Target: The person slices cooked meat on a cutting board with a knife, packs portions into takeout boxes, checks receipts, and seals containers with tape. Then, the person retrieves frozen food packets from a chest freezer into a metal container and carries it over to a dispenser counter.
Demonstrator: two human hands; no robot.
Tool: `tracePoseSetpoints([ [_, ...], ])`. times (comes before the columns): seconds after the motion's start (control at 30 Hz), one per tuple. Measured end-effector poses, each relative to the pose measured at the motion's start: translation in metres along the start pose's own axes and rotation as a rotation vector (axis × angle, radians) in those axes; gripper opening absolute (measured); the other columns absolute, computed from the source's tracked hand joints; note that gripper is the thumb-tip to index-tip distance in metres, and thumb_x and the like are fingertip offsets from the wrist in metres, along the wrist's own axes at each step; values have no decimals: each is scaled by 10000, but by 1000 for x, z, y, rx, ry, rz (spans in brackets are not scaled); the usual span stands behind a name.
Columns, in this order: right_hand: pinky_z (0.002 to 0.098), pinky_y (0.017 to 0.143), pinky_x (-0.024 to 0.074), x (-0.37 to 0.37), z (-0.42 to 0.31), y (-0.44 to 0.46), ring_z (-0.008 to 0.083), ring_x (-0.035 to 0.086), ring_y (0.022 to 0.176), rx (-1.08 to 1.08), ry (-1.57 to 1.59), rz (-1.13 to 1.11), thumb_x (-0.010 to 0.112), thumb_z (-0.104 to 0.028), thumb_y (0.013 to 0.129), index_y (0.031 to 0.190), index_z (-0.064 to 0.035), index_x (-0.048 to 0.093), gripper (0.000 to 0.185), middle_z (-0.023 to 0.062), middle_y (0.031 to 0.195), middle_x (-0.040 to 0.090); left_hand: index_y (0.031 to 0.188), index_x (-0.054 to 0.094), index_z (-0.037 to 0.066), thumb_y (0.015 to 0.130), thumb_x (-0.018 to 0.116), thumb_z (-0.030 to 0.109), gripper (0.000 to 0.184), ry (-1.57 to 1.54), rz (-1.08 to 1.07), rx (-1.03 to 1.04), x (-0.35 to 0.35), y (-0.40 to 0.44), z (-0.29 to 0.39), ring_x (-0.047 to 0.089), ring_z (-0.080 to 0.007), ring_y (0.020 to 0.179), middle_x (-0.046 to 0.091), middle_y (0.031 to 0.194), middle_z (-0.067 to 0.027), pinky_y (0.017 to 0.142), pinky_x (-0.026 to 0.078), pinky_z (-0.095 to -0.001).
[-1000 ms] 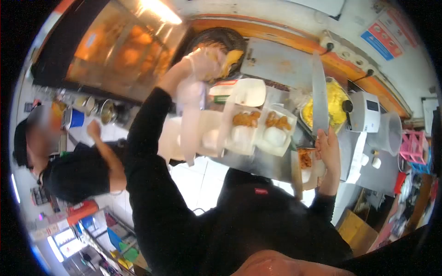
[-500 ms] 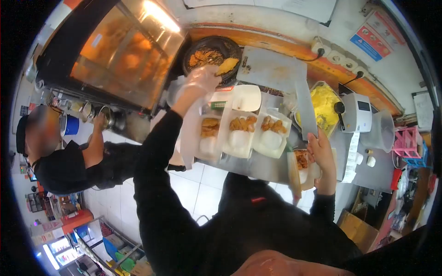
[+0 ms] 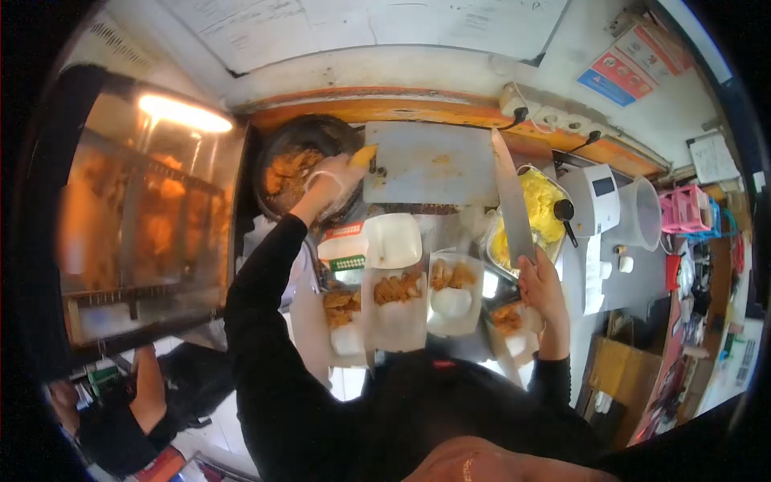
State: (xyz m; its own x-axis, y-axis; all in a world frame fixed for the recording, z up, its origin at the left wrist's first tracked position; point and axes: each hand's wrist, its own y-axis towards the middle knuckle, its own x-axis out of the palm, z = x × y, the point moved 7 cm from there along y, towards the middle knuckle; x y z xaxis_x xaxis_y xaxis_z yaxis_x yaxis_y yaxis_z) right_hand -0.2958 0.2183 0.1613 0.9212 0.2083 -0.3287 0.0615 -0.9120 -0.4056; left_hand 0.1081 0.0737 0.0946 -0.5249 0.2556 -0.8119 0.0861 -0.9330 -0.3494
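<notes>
My left hand (image 3: 336,177), in a clear plastic glove, is closed on a yellow-orange piece of food (image 3: 363,156) between the dark stone mortar and the board. The mortar (image 3: 263,161) holds brownish-orange chunks and crumbs. My right hand (image 3: 542,283) grips a large kitchen knife (image 3: 514,201) by its handle, the broad blade pointing up along the right edge of the grey cutting board (image 3: 434,165). Below the board, several open takeaway boxes (image 3: 399,325) hold rice mounds and browned food pieces. Another box (image 3: 526,351) lies partly beneath my right forearm.
A lit glass display cabinet (image 3: 152,217) stands at left. To the right are a tray of yellow food (image 3: 540,210) with a black-handled utensil (image 3: 564,211), a white printer-like machine (image 3: 593,197) and a clear container (image 3: 640,213). Another person (image 3: 173,394) is at lower left.
My view has tilted up and turned left. My left hand has brought the yellow-orange piece from over the mortar to the cutting board's left edge. The knife stays in my right hand.
</notes>
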Motion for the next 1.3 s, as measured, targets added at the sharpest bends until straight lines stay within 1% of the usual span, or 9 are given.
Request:
tracePoseSetpoints([
  [0.1,194,329,287,17,-18,24,27,359,381,16,-72,13,468,-187,965,1232,-65,460,294,-10,594,442,1153,577,36,764,605,406,538,17,39,364,31,30,58,631,-355,899,643,991,-223,801,493,-438],
  [0.23,413,522,462,50,-13,91,341,597,585,-367,-438,129,503,-210,922,1186,-12,473,331,161,677,603,1185,564,70,731,662,426,585,223,185,610,104,56,99,573,-344,1029,601,1094,-175,874,462,-433],
  [0.3,476,663,486,70,-9,121,427,618,780,-264,-549,143,485,-225,918,1086,-27,508,260,264,779,614,1207,545,80,710,685,431,624,261,196,609,118,64,104,539,-341,1087,567,1151,-160,905,442,-442],
  [0.4,525,682,464,96,-2,146,452,594,819,-152,-724,89,468,-238,914,1156,-54,484,304,258,874,620,1276,476,74,716,689,342,656,149,42,510,69,47,113,518,-337,1114,517,1226,-151,933,426,-444],
  [0.5,540,679,468,112,20,167,460,594,785,-65,-813,97,462,-228,907,1161,-76,478,296,256,856,620,1317,440,54,766,611,205,596,80,326,712,54,59,99,449,-341,1226,453,1336,-158,1000,391,-454],
  [0.6,544,663,475,119,15,169,456,598,753,-71,-914,132,472,-223,900,1145,-103,476,273,247,829,620,1365,382,43,792,525,101,593,443,266,863,79,69,110,319,-317,1346,344,1445,-153,1065,322,-485],
  [1.0,545,619,467,139,45,199,449,600,721,-170,-794,151,495,-177,874,1024,-94,467,173,234,694,609,1443,234,42,802,522,78,704,361,47,891,116,96,95,200,-280,1405,213,1518,-139,1144,154,-452],
  [1.1,553,621,461,126,29,198,465,592,709,-226,-787,120,475,-171,880,1016,-74,464,168,249,719,611,1444,225,40,802,549,115,722,666,-133,873,100,95,114,199,-281,1404,206,1518,-145,1139,166,-456],
  [1.3,546,599,472,148,44,186,426,618,672,-111,-907,134,466,-169,885,1029,-74,470,172,231,719,625,1432,238,14,840,484,155,656,315,54,880,108,77,89,233,-291,1389,223,1512,-147,1129,180,-461],
])
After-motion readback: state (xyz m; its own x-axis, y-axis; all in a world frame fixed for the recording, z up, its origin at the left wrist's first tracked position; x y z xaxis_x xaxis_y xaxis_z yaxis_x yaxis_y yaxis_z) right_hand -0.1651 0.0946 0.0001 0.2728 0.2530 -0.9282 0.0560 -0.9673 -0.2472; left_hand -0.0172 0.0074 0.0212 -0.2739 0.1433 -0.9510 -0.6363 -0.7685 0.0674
